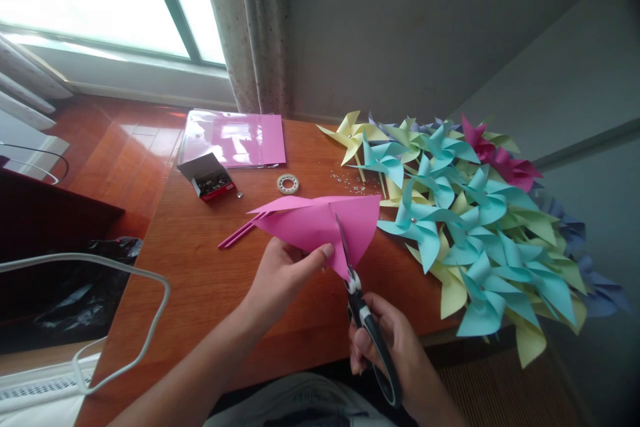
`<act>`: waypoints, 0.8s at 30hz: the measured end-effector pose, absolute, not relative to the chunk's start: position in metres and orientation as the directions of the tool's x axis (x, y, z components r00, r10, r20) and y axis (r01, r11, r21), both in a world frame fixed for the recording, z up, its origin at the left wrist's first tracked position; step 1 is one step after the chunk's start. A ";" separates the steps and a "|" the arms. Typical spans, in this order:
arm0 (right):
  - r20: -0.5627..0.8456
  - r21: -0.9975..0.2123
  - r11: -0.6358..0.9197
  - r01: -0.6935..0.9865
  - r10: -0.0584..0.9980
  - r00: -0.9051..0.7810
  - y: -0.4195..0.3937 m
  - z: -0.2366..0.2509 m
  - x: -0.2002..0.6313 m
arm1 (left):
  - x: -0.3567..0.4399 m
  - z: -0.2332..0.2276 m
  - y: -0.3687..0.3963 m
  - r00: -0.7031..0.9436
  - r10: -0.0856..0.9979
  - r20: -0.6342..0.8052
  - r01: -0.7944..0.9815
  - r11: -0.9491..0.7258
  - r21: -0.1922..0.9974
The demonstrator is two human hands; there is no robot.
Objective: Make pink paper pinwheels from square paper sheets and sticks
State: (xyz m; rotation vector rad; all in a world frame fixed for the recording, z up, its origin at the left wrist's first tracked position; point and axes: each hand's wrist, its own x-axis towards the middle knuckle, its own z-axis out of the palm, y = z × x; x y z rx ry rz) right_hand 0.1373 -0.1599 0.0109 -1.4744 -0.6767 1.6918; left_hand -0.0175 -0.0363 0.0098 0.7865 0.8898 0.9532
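A person seated at a wooden table (pixel 200 280) cuts into a folded pink sheet (pixel 320 220), held just above the tabletop near its front edge. The left hand (pixel 280 273) grips the sheet from below, thumb pressed on the upper face beside the cut; the right hand (pixel 395 347) is closed through the handles of the scissors (pixel 360 300), whose blades enter the sheet from its lower corner. The paper looks light and thin, stiff enough to hold a crease yet prone to flop and tear, so a pinch close to the blade line seems the steadiest hold. Two pink strips (pixel 240 232) lie under the sheet's left tip. To the right, a heap of pinwheels (pixel 475 227) in blue, yellow, pink and purple covers the table's end and spills past its edge. Farther back sit a pack of pink paper (pixel 235 139) in clear wrap, a small open box (pixel 207 177) of pins, a tape roll (pixel 287 183) and scattered small beads (pixel 350 181). A curtain (pixel 245 27) hangs by the window.
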 end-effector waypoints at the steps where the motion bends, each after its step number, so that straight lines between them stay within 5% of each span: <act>1: -0.580 -0.795 -0.575 -0.193 0.814 -0.037 -0.161 0.012 0.138 | -0.019 0.009 -0.035 0.287 0.921 -0.262 -0.357 0.357 0.863; 6: -0.665 -0.744 -0.667 -0.044 0.745 -0.055 -0.176 0.016 0.151 | -0.030 0.009 -0.024 0.193 0.959 -0.207 -0.498 0.278 0.822; 10: -0.597 -0.799 -0.596 -0.072 0.802 -0.017 -0.187 0.017 0.171 | -0.032 0.017 -0.021 0.195 0.954 -0.229 -0.620 0.300 0.725; 15: -0.440 -0.881 -0.378 -0.285 0.875 0.200 -0.173 0.015 0.184 | -0.035 0.024 -0.026 0.470 0.843 -0.260 -0.575 0.517 0.634; 19: -0.393 -0.832 -0.217 -0.510 0.879 0.268 -0.146 0.013 0.185 | -0.041 0.020 -0.030 0.680 0.706 -0.199 -0.462 0.623 0.632; 24: -0.466 -0.784 -0.284 -0.551 0.856 0.223 -0.124 0.019 0.190 | -0.046 0.010 -0.031 0.796 0.586 -0.152 -0.354 0.653 0.670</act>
